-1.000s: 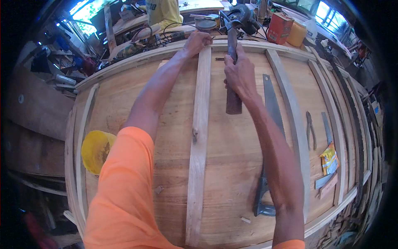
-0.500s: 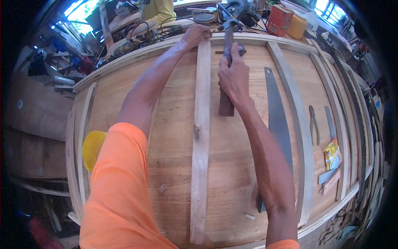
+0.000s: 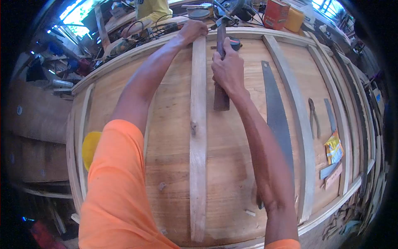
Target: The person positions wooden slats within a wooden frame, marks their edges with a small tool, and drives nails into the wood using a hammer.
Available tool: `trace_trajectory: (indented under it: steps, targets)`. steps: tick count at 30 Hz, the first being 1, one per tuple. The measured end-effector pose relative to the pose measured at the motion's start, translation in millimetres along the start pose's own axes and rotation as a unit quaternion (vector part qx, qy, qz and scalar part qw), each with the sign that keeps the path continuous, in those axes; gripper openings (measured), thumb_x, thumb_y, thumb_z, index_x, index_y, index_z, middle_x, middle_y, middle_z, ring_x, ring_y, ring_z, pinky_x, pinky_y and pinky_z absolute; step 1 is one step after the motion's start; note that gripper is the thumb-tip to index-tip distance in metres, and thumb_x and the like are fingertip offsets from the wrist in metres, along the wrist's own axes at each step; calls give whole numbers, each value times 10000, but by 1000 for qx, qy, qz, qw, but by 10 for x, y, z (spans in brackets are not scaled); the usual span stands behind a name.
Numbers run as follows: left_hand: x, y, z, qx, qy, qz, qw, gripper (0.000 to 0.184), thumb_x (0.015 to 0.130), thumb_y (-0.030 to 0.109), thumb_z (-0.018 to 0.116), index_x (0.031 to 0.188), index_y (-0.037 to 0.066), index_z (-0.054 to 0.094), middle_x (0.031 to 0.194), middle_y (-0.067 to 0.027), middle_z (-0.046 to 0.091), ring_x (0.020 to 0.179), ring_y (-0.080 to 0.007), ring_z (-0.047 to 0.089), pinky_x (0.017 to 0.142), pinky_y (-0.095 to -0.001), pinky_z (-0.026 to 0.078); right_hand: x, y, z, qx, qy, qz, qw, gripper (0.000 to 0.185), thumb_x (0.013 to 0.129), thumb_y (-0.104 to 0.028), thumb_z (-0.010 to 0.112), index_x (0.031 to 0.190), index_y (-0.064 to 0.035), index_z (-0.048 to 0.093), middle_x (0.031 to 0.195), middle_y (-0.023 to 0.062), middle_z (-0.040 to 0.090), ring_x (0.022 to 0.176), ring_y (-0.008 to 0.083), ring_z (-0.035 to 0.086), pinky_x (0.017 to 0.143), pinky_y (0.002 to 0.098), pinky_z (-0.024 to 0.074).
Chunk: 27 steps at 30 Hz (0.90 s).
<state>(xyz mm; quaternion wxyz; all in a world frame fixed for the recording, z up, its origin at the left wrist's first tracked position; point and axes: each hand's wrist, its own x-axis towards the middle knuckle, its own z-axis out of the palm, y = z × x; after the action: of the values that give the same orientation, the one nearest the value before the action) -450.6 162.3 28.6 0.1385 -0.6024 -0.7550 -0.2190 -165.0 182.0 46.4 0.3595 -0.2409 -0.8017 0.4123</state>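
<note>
My right hand [image 3: 229,68] is wrapped around the dark handle of a hammer [image 3: 221,99]. Its metal head is raised near the far rail [image 3: 253,32], just right of my left hand. With fingers pinched together, my left hand [image 3: 193,31] rests at the far end of the middle wooden batten [image 3: 198,124]; whatever it pinches is hidden or too small to make out. Behind my right hand lies a tape measure [image 3: 235,44] on the plywood panel [image 3: 232,166]. A hand saw [image 3: 275,103] lies to the right, partly covered by my right forearm.
Pliers [image 3: 314,118], a yellow packet [image 3: 333,149] and a thin metal blade [image 3: 330,114] lie on the right panel. A yellow round object [image 3: 90,149] sits at left. Beyond the frame are cables, a red tin [image 3: 276,15], an orange container [image 3: 294,21] and another person's yellow sleeve [image 3: 159,10].
The view has shifted slightly, so the scene sits a little higher and further left. Both hands keep nearly the same places on the frame, and the hammer stays raised in my right hand.
</note>
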Motion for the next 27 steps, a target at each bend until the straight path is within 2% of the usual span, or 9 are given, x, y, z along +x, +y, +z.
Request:
trace_trajectory:
  steps: [2,4,5,7,10,14,16,19,27]
  targets:
    - [35,-30,-3,32,-8,4,999,115,877,105,725,949,22,760,880,-127,762,860,-250,740,833,-384,559,18,22,-29,-8,-42,-12,999,622,1008,-192,561,1578,-37,364,803,236,712,615,317,722,526,421,566]
    - [28,-80,-26,-30,0,47,998,108,869,105,720,922,21,764,851,-120,759,856,-263,739,828,-397,557,-102,-195,-156,21,-10,66,998,631,968,-164,559,1523,79,383,935,361,692,897,504,702,821,542,532]
    - [19,-80,-10,-32,-4,48,998,108,869,105,720,922,21,764,851,-120,759,856,-263,739,828,-397,557,-66,-95,-118,22,-9,71,997,631,968,-164,559,1523,79,383,935,361,692,897,504,702,821,542,532]
    - [80,-39,-40,-22,-26,20,999,101,868,83,708,915,12,762,846,-128,756,852,-263,737,817,-395,555,91,117,-55,14,-43,2,999,607,998,-185,555,1552,9,397,841,220,722,579,292,715,515,408,590]
    - [46,-34,-60,-33,-12,20,999,121,872,103,727,936,6,763,858,-141,753,850,-260,733,808,-392,554,105,126,-36,49,33,24,998,619,993,-181,557,1560,2,393,849,193,726,569,266,713,510,395,592]
    - [34,-117,-54,-43,-6,-39,998,170,891,152,752,985,11,769,903,-141,759,869,-241,728,821,-377,552,140,16,-256,56,15,17,998,628,996,-182,554,1570,4,380,811,164,711,557,242,705,505,389,584]
    - [21,-205,1,-60,1,-47,997,175,902,158,746,998,14,771,920,-131,764,879,-228,726,836,-368,552,61,-170,-367,122,-45,115,985,629,968,-163,552,1538,49,392,828,301,704,689,375,736,646,469,587]
    - [25,-344,32,-82,-6,-58,995,210,915,218,735,1037,55,785,972,-111,780,925,-233,736,886,-374,552,42,-111,-349,111,-60,100,987,642,971,-165,553,1551,43,376,790,267,699,605,318,722,537,431,583]
    - [-53,-308,120,-148,44,-118,981,230,910,300,725,1049,137,810,1006,-75,793,988,-245,740,922,-393,545,12,-92,-288,108,-60,99,987,640,972,-172,561,1554,28,388,805,252,706,601,328,716,534,441,596]
